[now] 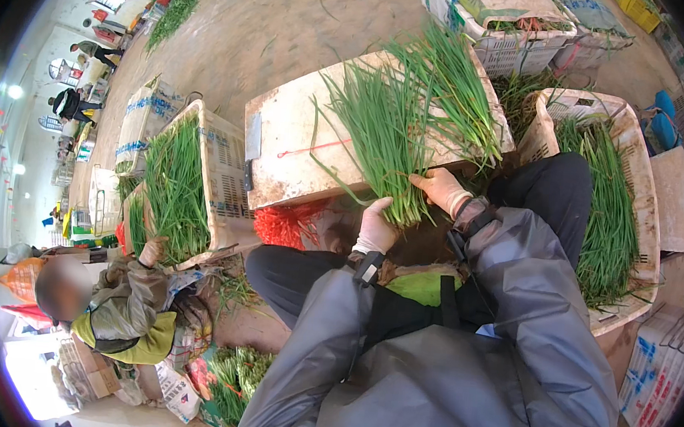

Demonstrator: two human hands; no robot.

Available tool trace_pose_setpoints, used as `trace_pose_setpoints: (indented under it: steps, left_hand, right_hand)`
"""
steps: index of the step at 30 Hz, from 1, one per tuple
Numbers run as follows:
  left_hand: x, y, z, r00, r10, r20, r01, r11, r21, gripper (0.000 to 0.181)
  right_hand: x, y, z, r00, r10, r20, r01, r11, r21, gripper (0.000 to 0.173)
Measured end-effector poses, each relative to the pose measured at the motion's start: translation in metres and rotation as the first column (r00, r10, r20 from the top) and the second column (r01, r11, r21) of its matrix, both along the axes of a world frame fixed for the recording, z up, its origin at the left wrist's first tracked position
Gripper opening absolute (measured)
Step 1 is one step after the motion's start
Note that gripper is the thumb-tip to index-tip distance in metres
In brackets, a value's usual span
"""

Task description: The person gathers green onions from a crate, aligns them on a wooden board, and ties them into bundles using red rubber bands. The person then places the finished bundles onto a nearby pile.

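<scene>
A loose bunch of long green garlic chives (384,138) lies over the near edge of a worn white board (300,132), with its pale stem ends towards me. My left hand (375,228), in a thin glove, grips the stem ends from the left side. On the right, my gloved right hand (442,188) holds the same stems, thumb and index finger on them. A second bunch of chives (457,90) rests on the board just beyond. Near the left edge lies a cleaver (252,146), and a red tie (314,148) stretches across the board's middle.
Red ties (287,224) hang beneath the board. Crates of chives stand at my right (647,237) and left (204,160). A co-worker (135,317) sits at the left, one hand in the left crate. Covered crates (521,47) stand beyond the board.
</scene>
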State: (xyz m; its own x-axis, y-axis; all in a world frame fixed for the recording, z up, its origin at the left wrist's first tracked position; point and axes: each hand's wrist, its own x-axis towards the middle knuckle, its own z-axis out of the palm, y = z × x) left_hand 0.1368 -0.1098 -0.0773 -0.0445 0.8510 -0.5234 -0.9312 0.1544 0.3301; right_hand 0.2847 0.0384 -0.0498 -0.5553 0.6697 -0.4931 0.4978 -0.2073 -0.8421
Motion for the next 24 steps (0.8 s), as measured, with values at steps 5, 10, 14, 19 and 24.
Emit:
trace_pose_setpoints:
  steps: [5,10,14,19,24]
  left_hand:
    - [-0.002,-0.004,0.01,0.998,0.055,-0.022,-0.054,0.997,0.061,0.046]
    - [-0.003,-0.012,0.01,0.984,-0.047,-0.172,0.063,0.994,0.085,0.041]
    - [0.004,-0.007,0.021,0.977,-0.041,-0.207,0.066,0.991,0.118,0.046]
    - [0.012,-0.007,0.036,0.992,-0.024,-0.123,0.034,0.996,0.08,0.047]
    - [0.003,-0.011,0.019,0.996,0.008,-0.092,-0.011,0.999,-0.032,0.042]
  right_hand:
    - [-0.007,-0.006,0.006,0.943,-0.242,-0.227,0.167,0.937,-0.306,0.031]
    - [-0.009,-0.008,-0.004,0.91,-0.29,-0.295,0.2,0.933,-0.299,0.032]
    - [-0.008,-0.001,-0.003,0.969,-0.146,-0.2,0.126,0.986,-0.112,0.032]
    - [-0.013,-0.011,-0.003,0.943,-0.236,-0.233,0.194,0.963,-0.188,0.03]
    - [-0.015,-0.008,-0.021,0.941,-0.211,-0.265,0.197,0.977,-0.08,0.026]
